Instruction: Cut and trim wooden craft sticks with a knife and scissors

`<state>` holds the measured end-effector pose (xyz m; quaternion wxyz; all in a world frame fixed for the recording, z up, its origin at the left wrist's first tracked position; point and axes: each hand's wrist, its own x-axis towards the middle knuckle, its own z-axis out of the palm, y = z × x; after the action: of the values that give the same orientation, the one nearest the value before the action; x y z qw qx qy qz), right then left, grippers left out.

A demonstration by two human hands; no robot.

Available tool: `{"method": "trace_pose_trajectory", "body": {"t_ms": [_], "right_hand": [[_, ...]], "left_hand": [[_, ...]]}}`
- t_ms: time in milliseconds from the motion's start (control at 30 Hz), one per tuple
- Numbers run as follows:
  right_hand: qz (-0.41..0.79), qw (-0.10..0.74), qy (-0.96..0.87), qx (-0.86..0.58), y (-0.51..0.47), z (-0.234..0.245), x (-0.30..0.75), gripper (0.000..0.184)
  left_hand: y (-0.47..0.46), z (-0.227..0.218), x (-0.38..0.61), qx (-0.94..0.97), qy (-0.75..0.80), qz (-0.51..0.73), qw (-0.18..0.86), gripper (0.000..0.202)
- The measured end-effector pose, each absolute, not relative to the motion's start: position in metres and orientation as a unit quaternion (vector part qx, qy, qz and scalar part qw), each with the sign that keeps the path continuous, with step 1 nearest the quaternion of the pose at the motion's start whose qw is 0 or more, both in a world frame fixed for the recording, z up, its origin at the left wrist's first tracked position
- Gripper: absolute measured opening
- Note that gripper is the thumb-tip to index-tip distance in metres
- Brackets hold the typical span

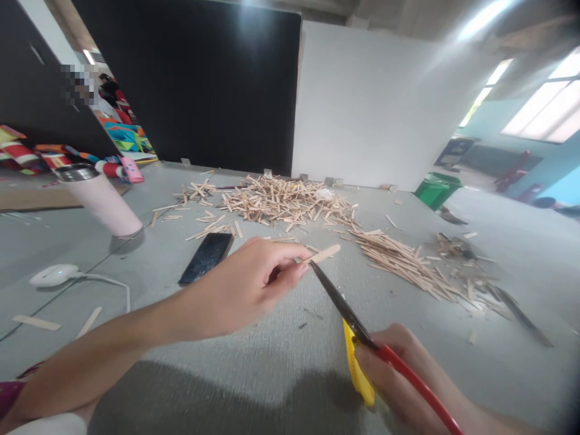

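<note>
My left hand (254, 281) pinches a flat wooden craft stick (327, 254) between thumb and fingers, its rounded end pointing right. My right hand (403, 368) is wrapped round red-handled scissors (339, 302). Their dark blades look nearly closed, and the tips meet or overlap the stick close to my left fingertips. Beside and partly behind my right hand lies a yellow ridged object (356, 368), resembling a utility knife handle. Beyond my hands is a large heap of loose craft sticks (281, 202); to its right, a flatter pile of sticks (403, 260) lies roughly lined up.
A black phone (207, 258) lies left of my left hand. Farther left stand a pink bottle (102, 199) and a white corded device (54, 275). Black (194, 84) and white panels (371, 103) rise behind the table (281, 368). A green bin (435, 190) is beyond, at right.
</note>
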<state>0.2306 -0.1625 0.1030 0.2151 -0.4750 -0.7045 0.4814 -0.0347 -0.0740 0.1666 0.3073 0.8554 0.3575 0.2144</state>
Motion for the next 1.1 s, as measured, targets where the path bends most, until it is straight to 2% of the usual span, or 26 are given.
{"method": "trace_pose_trajectory", "body": {"t_ms": [167, 300, 367, 600, 767, 1100], "right_hand": [[0.468, 0.223, -0.683, -0.515, -0.166, 0.092, 0.231, 0.056], [0.443, 0.269, -0.655, -0.549, -0.175, 0.077, 0.237, 0.038], [0.432, 0.298, -0.646, -0.555, -0.178, 0.074, 0.239, 0.041], [0.465, 0.307, -0.609, -0.565, -0.178, 0.077, 0.231, 0.044], [0.510, 0.289, -0.589, -0.556, -0.176, 0.078, 0.229, 0.051], [0.505, 0.223, -0.641, -0.534, -0.168, 0.081, 0.232, 0.058]], "left_hand": [[-0.076, 0.167, -0.035, 0.834, 0.354, 0.220, 0.361, 0.026], [-0.080, 0.166, -0.032, 0.806, 0.360, 0.240, 0.404, 0.032], [-0.081, 0.164, -0.032, 0.801, 0.362, 0.246, 0.409, 0.032], [-0.080, 0.163, -0.033, 0.804, 0.359, 0.250, 0.403, 0.033], [-0.080, 0.163, -0.032, 0.805, 0.359, 0.248, 0.401, 0.034], [-0.079, 0.167, -0.031, 0.809, 0.362, 0.235, 0.398, 0.030]]}}
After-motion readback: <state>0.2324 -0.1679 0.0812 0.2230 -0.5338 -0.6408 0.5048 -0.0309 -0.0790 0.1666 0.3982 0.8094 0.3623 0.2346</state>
